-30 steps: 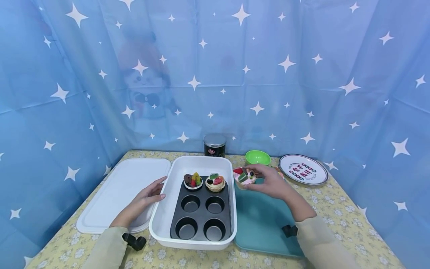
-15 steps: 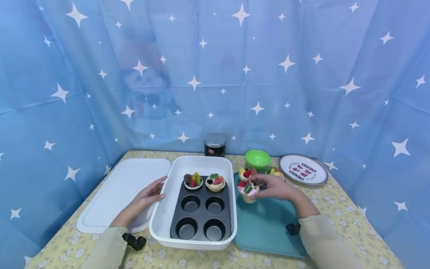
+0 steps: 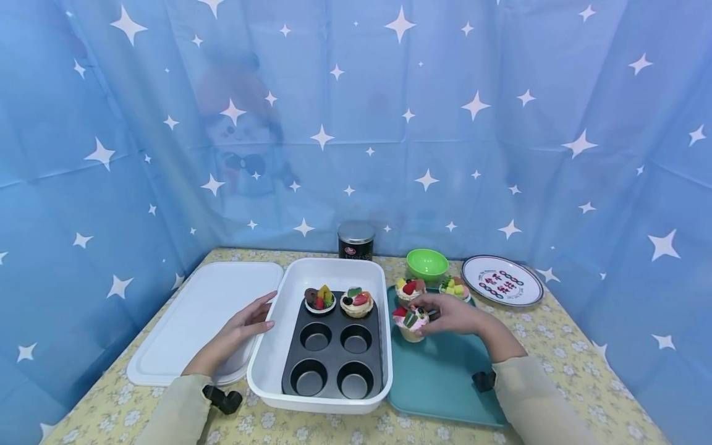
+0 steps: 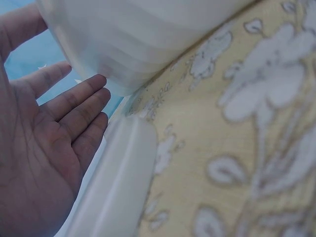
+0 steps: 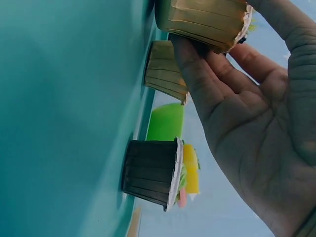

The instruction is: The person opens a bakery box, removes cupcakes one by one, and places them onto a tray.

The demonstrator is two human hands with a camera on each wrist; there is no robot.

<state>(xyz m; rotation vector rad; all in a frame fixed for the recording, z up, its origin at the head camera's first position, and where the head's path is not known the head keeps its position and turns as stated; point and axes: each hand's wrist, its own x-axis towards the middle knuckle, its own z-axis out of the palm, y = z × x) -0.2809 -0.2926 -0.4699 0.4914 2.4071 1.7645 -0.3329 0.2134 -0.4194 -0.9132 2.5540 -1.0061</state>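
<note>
Right hand (image 3: 453, 314) pinching a gold pleated-foil cupcake (image 3: 411, 324) with pink frosting, upright on the smooth teal plastic tray (image 3: 439, 377), base partly hidden by fingers. Left hand (image 3: 245, 326) flat, fingers straight, against the glossy white rectangular tub (image 3: 267, 364); palm contact unclear.

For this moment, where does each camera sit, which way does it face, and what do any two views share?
Head: above the table, facing forward and down; both hands and sleeves, dark six-cup muffin pan.
Left wrist: low beside the white rectangular tub; left hand.
Right wrist: sideways along the teal plastic tray; right hand.
Shared: gold-wrapped cupcake, head and right wrist.
</note>
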